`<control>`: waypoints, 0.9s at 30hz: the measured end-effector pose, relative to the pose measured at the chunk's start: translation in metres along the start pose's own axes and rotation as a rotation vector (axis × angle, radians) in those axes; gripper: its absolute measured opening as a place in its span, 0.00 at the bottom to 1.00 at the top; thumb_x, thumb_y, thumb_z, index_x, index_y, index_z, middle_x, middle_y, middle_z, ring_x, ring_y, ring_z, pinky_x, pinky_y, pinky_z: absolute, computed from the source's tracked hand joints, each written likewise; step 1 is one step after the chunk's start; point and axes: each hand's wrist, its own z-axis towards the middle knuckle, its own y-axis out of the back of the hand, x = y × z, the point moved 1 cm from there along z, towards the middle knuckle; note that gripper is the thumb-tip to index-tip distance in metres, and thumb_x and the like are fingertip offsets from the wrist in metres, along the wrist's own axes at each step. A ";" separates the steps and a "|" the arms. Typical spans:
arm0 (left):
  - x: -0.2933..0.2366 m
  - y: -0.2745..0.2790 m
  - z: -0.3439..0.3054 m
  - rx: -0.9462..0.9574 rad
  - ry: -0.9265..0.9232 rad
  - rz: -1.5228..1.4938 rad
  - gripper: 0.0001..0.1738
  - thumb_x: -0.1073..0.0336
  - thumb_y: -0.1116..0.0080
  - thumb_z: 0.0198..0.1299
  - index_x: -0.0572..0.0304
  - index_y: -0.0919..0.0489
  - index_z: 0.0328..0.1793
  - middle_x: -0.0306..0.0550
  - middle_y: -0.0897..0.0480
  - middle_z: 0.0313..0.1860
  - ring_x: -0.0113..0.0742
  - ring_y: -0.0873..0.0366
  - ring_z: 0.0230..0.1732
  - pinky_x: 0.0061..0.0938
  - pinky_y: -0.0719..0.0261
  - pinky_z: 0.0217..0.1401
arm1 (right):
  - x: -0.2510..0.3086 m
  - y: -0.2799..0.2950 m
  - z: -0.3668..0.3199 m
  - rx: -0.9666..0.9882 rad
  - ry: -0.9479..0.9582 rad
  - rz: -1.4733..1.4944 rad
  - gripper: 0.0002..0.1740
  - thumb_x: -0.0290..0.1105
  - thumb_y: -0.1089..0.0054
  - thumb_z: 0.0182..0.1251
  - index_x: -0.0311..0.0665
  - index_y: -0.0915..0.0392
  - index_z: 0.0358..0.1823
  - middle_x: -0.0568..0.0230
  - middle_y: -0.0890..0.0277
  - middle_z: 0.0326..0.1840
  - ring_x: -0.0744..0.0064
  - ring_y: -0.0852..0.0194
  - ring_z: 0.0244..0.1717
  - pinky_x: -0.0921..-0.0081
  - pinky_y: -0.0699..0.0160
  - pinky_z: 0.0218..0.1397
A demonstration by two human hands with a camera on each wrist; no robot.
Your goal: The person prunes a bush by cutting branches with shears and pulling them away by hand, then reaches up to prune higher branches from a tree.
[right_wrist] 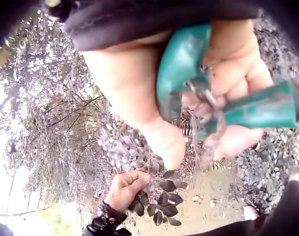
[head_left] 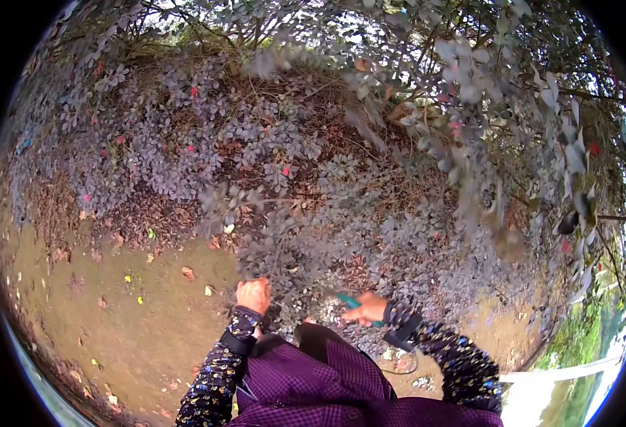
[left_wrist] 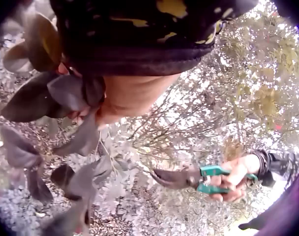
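Note:
My left hand (head_left: pixel 254 294) pinches the stem of a leafy sprig (right_wrist: pixel 165 196), thumb and fingers together in the right wrist view. Dark purplish leaves (left_wrist: pixel 73 93) hang below that hand in the left wrist view, partly covering its fingers. To its right, my right hand (head_left: pixel 370 308) grips pruning shears (left_wrist: pixel 208 179) with green handles. Their dark blades point toward the left hand, a short way apart from the sprig. Up close in the right wrist view, one green handle (right_wrist: pixel 181 61) lies in the palm, with the spring showing between the handles.
Dense purple-leaved shrubs (head_left: pixel 185 142) with a few red flowers spread ahead. Blurred branches (head_left: pixel 498 142) hang close at the upper right. Bare brown soil (head_left: pixel 163 285) with scattered dry leaves lies to the left. A purple checked garment (head_left: pixel 306 377) covers the person's lap.

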 end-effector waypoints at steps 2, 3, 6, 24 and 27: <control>0.024 -0.005 -0.012 0.072 0.082 -0.003 0.07 0.62 0.47 0.48 0.56 0.23 0.28 0.54 0.22 0.24 0.54 0.24 0.30 0.44 0.29 0.35 | -0.018 -0.021 0.017 0.042 0.034 0.012 0.19 0.46 0.37 0.52 0.36 0.28 0.21 0.69 0.31 0.15 0.81 0.33 0.15 0.80 0.33 0.19; 0.031 -0.007 -0.018 0.075 0.127 -0.047 0.08 0.62 0.47 0.47 0.57 0.22 0.26 0.57 0.23 0.23 0.55 0.24 0.30 0.44 0.28 0.34 | -0.034 -0.033 0.027 0.016 -0.014 0.169 0.19 0.45 0.37 0.52 0.35 0.27 0.21 0.67 0.30 0.16 0.79 0.33 0.15 0.80 0.33 0.19; 0.037 -0.004 -0.025 0.112 0.207 -0.173 0.09 0.62 0.45 0.46 0.60 0.23 0.24 0.59 0.23 0.23 0.56 0.24 0.30 0.43 0.27 0.33 | -0.080 -0.045 0.046 -0.040 -0.118 0.321 0.20 0.45 0.36 0.52 0.34 0.26 0.22 0.65 0.29 0.19 0.76 0.31 0.18 0.78 0.32 0.20; -0.147 0.020 0.073 0.656 0.044 -1.561 0.14 0.69 0.59 0.62 0.63 0.30 0.53 0.49 0.22 0.44 0.38 0.22 0.38 0.27 0.23 0.43 | -0.155 -0.041 -0.018 -0.488 -0.017 0.843 0.18 0.42 0.41 0.55 0.31 0.25 0.32 0.59 0.25 0.21 0.70 0.25 0.20 0.77 0.34 0.18; -0.171 0.000 0.070 0.851 0.065 -1.903 0.16 0.62 0.45 0.56 0.64 0.26 0.47 0.47 0.28 0.50 0.35 0.26 0.42 0.25 0.26 0.45 | -0.133 -0.026 -0.039 -0.584 0.088 0.911 0.17 0.42 0.42 0.55 0.32 0.24 0.31 0.60 0.24 0.22 0.72 0.25 0.20 0.79 0.36 0.17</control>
